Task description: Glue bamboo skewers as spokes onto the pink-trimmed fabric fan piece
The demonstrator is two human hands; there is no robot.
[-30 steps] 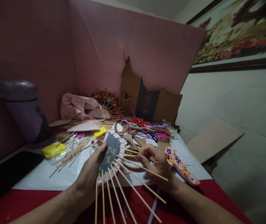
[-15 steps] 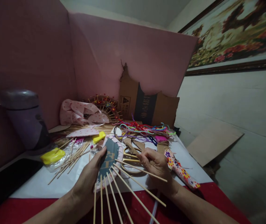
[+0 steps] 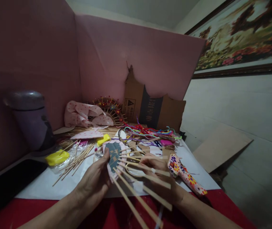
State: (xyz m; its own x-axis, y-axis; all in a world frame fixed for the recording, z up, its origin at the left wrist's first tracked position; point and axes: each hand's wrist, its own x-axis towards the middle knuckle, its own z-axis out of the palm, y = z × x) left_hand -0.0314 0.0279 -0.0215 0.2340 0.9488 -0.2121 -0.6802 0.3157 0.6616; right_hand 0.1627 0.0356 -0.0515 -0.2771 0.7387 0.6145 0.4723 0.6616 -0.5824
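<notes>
A small dark blue-grey cardboard piece (image 3: pixel 114 157) with a pale edge is in my left hand (image 3: pixel 94 176). The thumb lies on its face and the other fingers are behind it. Thin wooden sticks (image 3: pixel 131 190) fan out from the piece to the right and toward me, smeared by motion. My right hand (image 3: pixel 163 191) is behind the fan, its fingers bent near the sticks. The sticks and the blur hide whether it grips anything. Gold-handled scissors (image 3: pixel 129 168) lie just beyond, partly covered.
Loose sticks (image 3: pixel 80 157) and yellow packets (image 3: pixel 57 158) lie left, beside a tumbler (image 3: pixel 32 127) and a black phone-like slab (image 3: pixel 12 179). Colourful pipe cleaners (image 3: pixel 145 130) and torn cardboard (image 3: pixel 136 105) are at the back. A flower-patterned piece (image 3: pixel 188 176) lies right.
The cardboard piece has turned, swinging its sticks from pointing mostly toward me round to the right, across the front of my right hand. The view has shifted slightly.
</notes>
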